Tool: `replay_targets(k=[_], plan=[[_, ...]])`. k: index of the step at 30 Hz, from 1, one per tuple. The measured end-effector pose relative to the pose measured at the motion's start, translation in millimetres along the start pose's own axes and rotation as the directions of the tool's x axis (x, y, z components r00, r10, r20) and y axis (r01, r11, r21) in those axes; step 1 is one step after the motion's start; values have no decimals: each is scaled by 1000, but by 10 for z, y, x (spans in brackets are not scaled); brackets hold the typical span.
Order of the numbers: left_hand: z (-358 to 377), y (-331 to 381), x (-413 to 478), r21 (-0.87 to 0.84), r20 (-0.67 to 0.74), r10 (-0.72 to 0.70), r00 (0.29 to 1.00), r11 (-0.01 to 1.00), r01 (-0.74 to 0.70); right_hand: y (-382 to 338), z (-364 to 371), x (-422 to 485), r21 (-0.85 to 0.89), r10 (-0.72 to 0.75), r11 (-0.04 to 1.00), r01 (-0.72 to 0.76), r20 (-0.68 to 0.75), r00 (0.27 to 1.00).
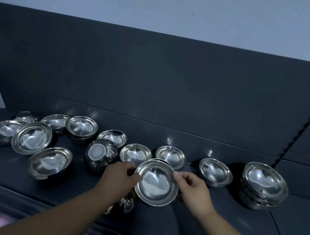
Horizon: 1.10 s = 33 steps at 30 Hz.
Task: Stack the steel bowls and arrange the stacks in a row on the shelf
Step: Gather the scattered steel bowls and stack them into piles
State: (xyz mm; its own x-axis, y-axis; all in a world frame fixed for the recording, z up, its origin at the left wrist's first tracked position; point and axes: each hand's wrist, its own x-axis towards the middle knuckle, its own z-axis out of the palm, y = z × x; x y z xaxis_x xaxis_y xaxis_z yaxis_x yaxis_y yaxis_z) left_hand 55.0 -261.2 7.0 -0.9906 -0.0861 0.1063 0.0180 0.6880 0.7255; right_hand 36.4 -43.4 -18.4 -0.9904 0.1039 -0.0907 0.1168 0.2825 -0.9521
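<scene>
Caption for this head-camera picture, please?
Both hands, left and right, hold a steel bowl above the shelf.

Head view, seemingly close, looking down

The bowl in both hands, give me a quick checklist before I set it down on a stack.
1. Grip: left hand and right hand both pinch the held bowl at its rim: ok.
2. Bowl faces up: ok, though tilted toward the camera.
3. Something fluted beneath the held bowl: cannot tell what.
4. Finished stack at the right stands upright: ok.
5. Upside-down bowl needs flipping: not ok.
6. Loose bowls on the shelf form a row: not ok.
</scene>
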Motion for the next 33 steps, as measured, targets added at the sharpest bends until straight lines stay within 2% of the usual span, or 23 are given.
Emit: replay_targets(k=[3,4,7,10,13,16,18,22,29,33], plan=[[-28,8,11,3,-56,-29,998,1000,29,17,-29,118,-111,-6,994,-6,-109,994],[-35,8,13,-1,-71,-41,997,999,41,39,-37,155,-157,-2,988,-15,-106,994],[-52,7,7,-32,-113,-69,991,997,65,172,18,245,-243,90,967,-79,36,995],[-66,-4,-14,-45,-148,-84,985,996,78,219,92,245,-135,178,978,-159,149,973],[-63,14,-22,-52,-142,-84,986,996,78,203,61,232,-38,213,977,-210,154,965],[27,70,-13,-57,-112,-77,991,996,71,209,-146,194,-57,221,975,-215,125,967],[326,281,-10,-28,-28,-29,999,999,28,321,-570,68,-26,233,972,-232,61,971],[620,480,-14,6,53,-29,998,1000,29,476,-880,28,-31,279,960,-277,88,956],[699,397,-4,89,46,-62,997,994,58,437,-799,29,32,276,958,-286,184,943],[721,362,30,133,60,-73,996,989,64,457,-788,25,14,250,966,-257,190,950]])
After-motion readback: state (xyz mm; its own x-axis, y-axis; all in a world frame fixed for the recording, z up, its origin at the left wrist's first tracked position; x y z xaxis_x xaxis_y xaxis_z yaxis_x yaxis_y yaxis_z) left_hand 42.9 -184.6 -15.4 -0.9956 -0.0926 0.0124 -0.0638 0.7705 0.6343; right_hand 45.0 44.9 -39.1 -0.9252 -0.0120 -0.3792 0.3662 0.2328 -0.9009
